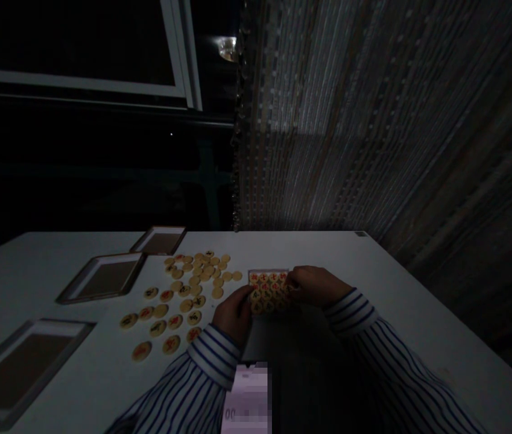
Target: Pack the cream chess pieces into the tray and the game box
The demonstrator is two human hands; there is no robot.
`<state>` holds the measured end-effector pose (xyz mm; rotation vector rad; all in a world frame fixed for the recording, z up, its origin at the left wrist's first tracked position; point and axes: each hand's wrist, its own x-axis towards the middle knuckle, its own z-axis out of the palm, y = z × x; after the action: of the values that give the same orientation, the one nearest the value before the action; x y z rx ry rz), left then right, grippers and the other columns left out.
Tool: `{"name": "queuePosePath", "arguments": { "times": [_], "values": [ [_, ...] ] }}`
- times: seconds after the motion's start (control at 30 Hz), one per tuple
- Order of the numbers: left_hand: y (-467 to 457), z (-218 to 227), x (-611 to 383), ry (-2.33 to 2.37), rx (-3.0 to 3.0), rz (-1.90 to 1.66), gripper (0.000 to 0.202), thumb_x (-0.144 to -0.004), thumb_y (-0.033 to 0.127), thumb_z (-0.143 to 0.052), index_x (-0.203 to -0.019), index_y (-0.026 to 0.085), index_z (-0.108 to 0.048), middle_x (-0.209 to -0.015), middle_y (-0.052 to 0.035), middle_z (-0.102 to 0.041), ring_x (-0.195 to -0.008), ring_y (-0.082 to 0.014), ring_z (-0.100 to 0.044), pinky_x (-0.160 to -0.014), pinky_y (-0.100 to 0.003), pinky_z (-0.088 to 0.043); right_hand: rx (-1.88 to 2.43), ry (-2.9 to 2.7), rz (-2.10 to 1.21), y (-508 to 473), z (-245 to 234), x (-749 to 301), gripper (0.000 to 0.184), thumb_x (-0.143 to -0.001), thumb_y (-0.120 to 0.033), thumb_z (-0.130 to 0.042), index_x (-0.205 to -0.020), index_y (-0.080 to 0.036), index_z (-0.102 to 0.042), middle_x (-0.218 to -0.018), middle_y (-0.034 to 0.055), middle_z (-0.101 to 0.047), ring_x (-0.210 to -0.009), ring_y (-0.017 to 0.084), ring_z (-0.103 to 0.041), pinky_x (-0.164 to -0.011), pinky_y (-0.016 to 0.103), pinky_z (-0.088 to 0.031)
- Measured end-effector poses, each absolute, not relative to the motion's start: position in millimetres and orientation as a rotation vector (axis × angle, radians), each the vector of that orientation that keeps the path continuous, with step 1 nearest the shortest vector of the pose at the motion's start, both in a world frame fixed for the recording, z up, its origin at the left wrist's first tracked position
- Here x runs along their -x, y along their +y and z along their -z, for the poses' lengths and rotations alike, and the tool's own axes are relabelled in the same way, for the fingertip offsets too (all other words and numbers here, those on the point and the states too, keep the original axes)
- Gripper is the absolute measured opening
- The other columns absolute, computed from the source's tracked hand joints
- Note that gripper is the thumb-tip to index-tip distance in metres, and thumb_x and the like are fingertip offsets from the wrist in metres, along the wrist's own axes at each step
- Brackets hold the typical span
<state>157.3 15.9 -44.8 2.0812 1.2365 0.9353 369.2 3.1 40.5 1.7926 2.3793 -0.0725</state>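
A small shallow box stands on the table in front of me, filled with rows of round Chinese chess pieces with red and black characters. My left hand is closed at the box's left side, its fingertips by the rim. At the right side, my right hand has its fingers curled onto the edge near the upper corner. The undersides of both hands' grips are hidden. To the left lie many loose Chinese chess pieces, some showing characters, others plain side up.
Three shallow box parts lie on the white table: a near-left tray, a middle tray and a far tray. A pale printed paper-like item is at the front edge. A curtain hangs behind. The room is dim.
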Motion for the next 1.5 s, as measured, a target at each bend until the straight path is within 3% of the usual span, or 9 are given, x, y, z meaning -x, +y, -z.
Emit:
{"name": "queuePosePath", "arguments": {
  "times": [0.57, 0.83, 1.5],
  "values": [
    [16, 44, -156, 1.257, -2.105, -0.943, 0.034, -0.077, 0.019, -0.042, -0.107, 0.02, -0.057, -0.11, -0.0037, -0.062, -0.101, -0.0166, -0.057, -0.089, -0.033, -0.046, -1.814, 2.399, 0.145, 0, -46, -370, 0.025, -0.076, -0.032, -0.045, -0.091, -0.022, -0.062, -0.089, 0.0065, -0.063, -0.081, 0.02, -0.058, -0.061, 0.026, -0.038],
    [16, 46, -157, 1.24, -2.12, -0.957, 0.035, -0.076, 0.019, -0.042, -0.106, 0.018, -0.058, -0.11, -0.0059, -0.062, -0.102, -0.0177, -0.057, -0.089, -0.034, -0.046, -1.813, 2.338, 0.179, -2, -50, -366, 0.025, -0.073, -0.025, -0.047, -0.091, -0.021, -0.064, -0.091, 0.0074, -0.063, -0.084, 0.021, -0.058, -0.064, 0.027, -0.039],
    [19, 52, -156, 1.222, -2.103, -0.977, 0.035, -0.074, 0.017, -0.043, -0.105, 0.021, -0.059, -0.111, -0.0042, -0.061, -0.103, -0.0165, -0.056, -0.091, -0.036, -0.044, -1.768, 2.354, 0.181, -3, -51, -366, 0.025, -0.073, -0.028, -0.048, -0.092, -0.023, -0.064, -0.091, 0.0068, -0.064, -0.083, 0.02, -0.058, -0.065, 0.027, -0.038]
  ]
}}
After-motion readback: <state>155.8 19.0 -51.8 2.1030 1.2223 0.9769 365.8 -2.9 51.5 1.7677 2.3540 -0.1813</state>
